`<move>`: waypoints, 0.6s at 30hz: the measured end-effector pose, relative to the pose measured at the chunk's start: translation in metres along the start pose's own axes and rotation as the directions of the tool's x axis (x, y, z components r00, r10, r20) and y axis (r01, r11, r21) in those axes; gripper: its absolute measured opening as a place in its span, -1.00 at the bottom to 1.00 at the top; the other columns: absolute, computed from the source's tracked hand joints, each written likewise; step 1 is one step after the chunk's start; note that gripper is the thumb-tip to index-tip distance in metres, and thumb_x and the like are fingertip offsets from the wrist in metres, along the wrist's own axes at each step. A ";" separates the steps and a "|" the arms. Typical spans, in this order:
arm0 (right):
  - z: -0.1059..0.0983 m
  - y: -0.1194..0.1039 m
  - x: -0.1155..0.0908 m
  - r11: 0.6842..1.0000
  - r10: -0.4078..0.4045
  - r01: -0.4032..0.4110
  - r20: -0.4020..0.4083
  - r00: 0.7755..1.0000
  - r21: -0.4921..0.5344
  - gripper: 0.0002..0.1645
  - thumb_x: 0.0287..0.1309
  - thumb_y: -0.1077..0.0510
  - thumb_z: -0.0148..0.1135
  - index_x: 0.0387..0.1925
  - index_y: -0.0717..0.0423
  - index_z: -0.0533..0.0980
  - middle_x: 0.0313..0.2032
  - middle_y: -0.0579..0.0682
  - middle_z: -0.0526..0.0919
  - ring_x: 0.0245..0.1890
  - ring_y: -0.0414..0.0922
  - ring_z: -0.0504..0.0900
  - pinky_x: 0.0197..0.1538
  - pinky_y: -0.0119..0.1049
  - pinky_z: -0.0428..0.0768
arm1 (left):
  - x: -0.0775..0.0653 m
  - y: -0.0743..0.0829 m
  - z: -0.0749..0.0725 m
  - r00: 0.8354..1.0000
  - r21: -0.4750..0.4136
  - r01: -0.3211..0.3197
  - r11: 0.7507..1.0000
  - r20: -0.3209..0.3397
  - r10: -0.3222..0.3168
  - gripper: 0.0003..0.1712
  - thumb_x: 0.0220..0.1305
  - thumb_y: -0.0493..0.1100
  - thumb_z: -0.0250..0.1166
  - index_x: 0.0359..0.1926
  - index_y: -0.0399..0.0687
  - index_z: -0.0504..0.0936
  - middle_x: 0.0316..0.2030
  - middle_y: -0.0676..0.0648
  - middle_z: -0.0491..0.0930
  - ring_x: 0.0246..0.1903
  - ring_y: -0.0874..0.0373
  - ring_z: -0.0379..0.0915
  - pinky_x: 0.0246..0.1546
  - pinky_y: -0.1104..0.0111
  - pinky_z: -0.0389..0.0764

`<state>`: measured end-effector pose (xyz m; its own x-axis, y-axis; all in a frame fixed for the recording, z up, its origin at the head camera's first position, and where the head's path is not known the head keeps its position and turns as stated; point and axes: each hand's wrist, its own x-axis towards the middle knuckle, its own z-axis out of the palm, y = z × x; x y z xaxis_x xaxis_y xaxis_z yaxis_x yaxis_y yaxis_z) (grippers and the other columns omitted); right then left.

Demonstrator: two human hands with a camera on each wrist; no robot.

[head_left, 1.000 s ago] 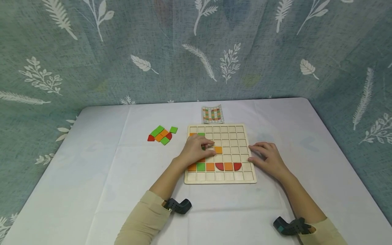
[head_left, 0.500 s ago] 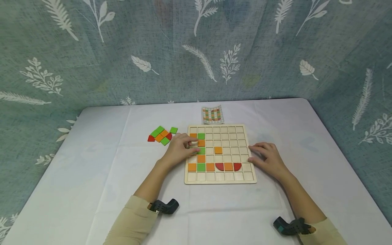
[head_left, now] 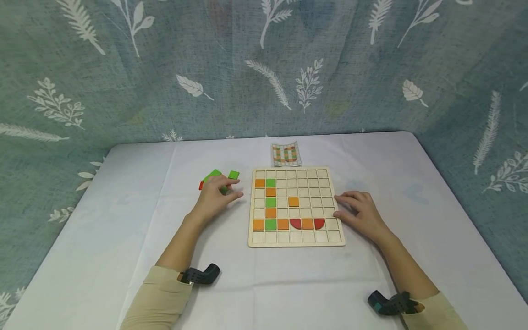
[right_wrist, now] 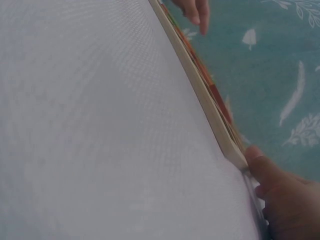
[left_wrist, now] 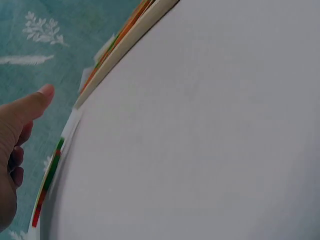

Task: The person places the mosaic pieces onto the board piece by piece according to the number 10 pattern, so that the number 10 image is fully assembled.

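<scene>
In the head view, my left hand (head_left: 214, 197) hovers over the pile of loose tiles left of the board, thumb and fingers apart with nothing visible between them. It hides part of the pile; a green tile (head_left: 233, 175) shows beyond its fingertips. The wooden grid board (head_left: 297, 245) lies flat in the middle. In its cells sit orange and green squares, such as an orange tile (head_left: 293, 201), and red rounded pieces, such as a red tile (head_left: 319, 223). My right hand (head_left: 360, 215) touches the board's right edge with fingertips and thumb; the right wrist view shows the thumb (right_wrist: 255, 155) at the rim.
A small pattern card (head_left: 286, 154) with a coloured grid lies just behind the board. The white-covered table (head_left: 288, 284) reaches back to a leaf-patterned curtain (head_left: 231, 68). Each wrist wears a black camera, such as the left one (head_left: 202, 274).
My left hand has moved off the board to the left, over the loose tiles. The tiles it covered on the board now show. My right hand has stayed at the board's edge.
</scene>
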<state>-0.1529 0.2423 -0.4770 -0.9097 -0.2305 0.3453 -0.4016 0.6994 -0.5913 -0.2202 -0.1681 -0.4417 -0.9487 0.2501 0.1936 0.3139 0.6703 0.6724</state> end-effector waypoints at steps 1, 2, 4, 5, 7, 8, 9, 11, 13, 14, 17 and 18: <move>0.000 0.000 0.000 1.000 -0.002 0.002 0.000 1.000 -0.001 -0.46 -0.08 0.10 0.45 0.00 0.19 0.58 -0.02 0.19 0.52 0.05 0.13 0.31 0.06 0.08 0.28 | -0.001 -0.002 -0.004 1.000 0.004 0.004 1.000 -0.006 -0.004 -0.53 0.04 -0.02 0.44 -0.02 -0.10 0.66 -0.34 -0.05 0.53 -0.19 0.07 0.25 -0.12 0.22 0.25; 0.000 -0.001 0.001 1.000 -0.004 0.004 0.000 1.000 -0.003 -0.46 -0.09 0.11 0.45 0.00 0.19 0.58 -0.02 0.19 0.52 0.05 0.13 0.31 0.05 0.08 0.28 | -0.003 -0.005 -0.007 1.000 0.010 0.007 1.000 -0.012 -0.007 -0.54 0.04 -0.03 0.45 -0.03 -0.11 0.66 -0.34 -0.05 0.54 -0.20 0.07 0.25 -0.12 0.22 0.24; -0.001 -0.001 0.001 1.000 -0.005 0.005 0.001 1.000 -0.002 -0.46 -0.10 0.11 0.46 -0.01 0.19 0.59 -0.02 0.18 0.52 0.04 0.13 0.32 0.05 0.07 0.28 | -0.006 -0.011 -0.014 1.000 0.023 0.020 1.000 -0.023 -0.019 -0.55 0.04 -0.03 0.45 -0.04 -0.11 0.67 -0.33 -0.06 0.54 -0.23 0.07 0.23 -0.15 0.23 0.21; -0.001 -0.001 0.001 1.000 -0.004 0.004 0.001 1.000 -0.001 -0.46 -0.10 0.12 0.46 -0.01 0.19 0.59 -0.02 0.19 0.52 0.04 0.13 0.32 0.05 0.07 0.28 | -0.007 -0.014 -0.017 0.999 0.024 0.025 0.999 -0.031 -0.024 -0.55 0.03 -0.05 0.45 -0.04 -0.11 0.67 -0.33 -0.06 0.55 -0.24 0.06 0.22 -0.16 0.24 0.20; -0.001 -0.001 0.000 1.000 0.001 -0.001 0.004 1.000 -0.001 -0.46 -0.09 0.11 0.45 -0.01 0.19 0.58 -0.02 0.18 0.52 0.05 0.13 0.31 0.05 0.08 0.28 | -0.011 -0.020 -0.023 0.998 0.019 0.041 0.999 -0.045 -0.040 -0.55 0.02 -0.07 0.46 -0.04 -0.12 0.67 -0.33 -0.07 0.54 -0.26 0.05 0.20 -0.21 0.25 0.18; -0.001 -0.001 0.001 1.000 0.004 -0.004 0.006 1.000 0.000 -0.46 -0.09 0.11 0.45 -0.01 0.19 0.58 -0.02 0.18 0.52 0.05 0.13 0.31 0.05 0.08 0.28 | -0.012 -0.023 -0.026 0.997 0.012 0.048 0.999 -0.053 -0.047 -0.55 0.02 -0.09 0.46 -0.04 -0.12 0.67 -0.32 -0.08 0.54 -0.25 0.05 0.20 -0.21 0.25 0.18; -0.001 -0.001 0.001 1.000 0.006 -0.006 0.007 1.000 0.001 -0.46 -0.08 0.11 0.45 0.00 0.19 0.58 -0.02 0.18 0.52 0.05 0.13 0.31 0.06 0.08 0.28 | -0.014 -0.026 -0.030 0.997 0.007 0.052 0.999 -0.063 -0.051 -0.55 0.01 -0.10 0.46 -0.03 -0.14 0.67 -0.31 -0.09 0.54 -0.24 0.05 0.20 -0.21 0.25 0.18; -0.001 -0.001 0.001 1.000 0.004 -0.004 0.006 1.000 0.007 -0.46 -0.08 0.11 0.45 0.00 0.19 0.58 -0.01 0.19 0.51 0.05 0.13 0.31 0.06 0.08 0.27 | -0.016 -0.032 -0.036 0.995 0.003 0.062 0.998 -0.083 -0.061 -0.56 0.02 -0.13 0.46 -0.04 -0.17 0.66 -0.28 -0.11 0.55 -0.21 0.02 0.21 -0.19 0.23 0.16; -0.001 -0.001 0.001 1.000 0.002 -0.002 0.006 1.000 0.012 -0.46 -0.09 0.12 0.45 0.00 0.19 0.58 -0.02 0.19 0.51 0.05 0.13 0.31 0.06 0.08 0.27 | -0.018 -0.038 -0.041 0.992 0.020 0.083 0.996 -0.095 -0.081 -0.55 0.04 -0.14 0.44 -0.01 -0.19 0.65 -0.24 -0.12 0.55 -0.18 0.01 0.22 -0.17 0.22 0.16; -0.001 -0.001 0.001 1.000 0.000 0.000 0.006 1.000 0.013 -0.46 -0.09 0.12 0.45 0.00 0.19 0.58 -0.02 0.19 0.51 0.05 0.13 0.31 0.06 0.08 0.27 | -0.018 -0.040 -0.043 0.991 0.034 0.093 0.995 -0.101 -0.089 -0.55 0.05 -0.14 0.43 -0.01 -0.20 0.64 -0.22 -0.13 0.55 -0.17 0.00 0.23 -0.17 0.21 0.16; -0.002 -0.001 0.001 1.000 0.000 0.000 0.006 1.000 0.015 -0.46 -0.10 0.13 0.46 0.00 0.19 0.58 -0.01 0.19 0.51 0.06 0.12 0.31 0.06 0.07 0.27 | -0.020 -0.048 -0.048 0.986 0.082 0.133 0.988 -0.107 -0.124 -0.54 0.11 -0.14 0.37 0.05 -0.20 0.61 -0.16 -0.19 0.54 -0.13 -0.05 0.23 -0.16 0.18 0.16; -0.001 -0.001 0.001 1.000 0.005 -0.005 0.008 1.000 0.019 -0.46 -0.09 0.13 0.45 -0.01 0.19 0.58 -0.01 0.18 0.51 0.06 0.12 0.30 0.06 0.07 0.27 | -0.021 -0.051 -0.048 0.985 0.100 0.147 0.984 -0.107 -0.136 -0.53 0.13 -0.14 0.35 0.07 -0.19 0.59 -0.14 -0.20 0.53 -0.12 -0.05 0.23 -0.16 0.18 0.16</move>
<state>-0.1530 0.2421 -0.4749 -0.9124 -0.2330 0.3365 -0.3994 0.6871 -0.6069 -0.2184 -0.2410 -0.4453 -0.9811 0.0803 0.1758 0.1735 0.7664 0.6185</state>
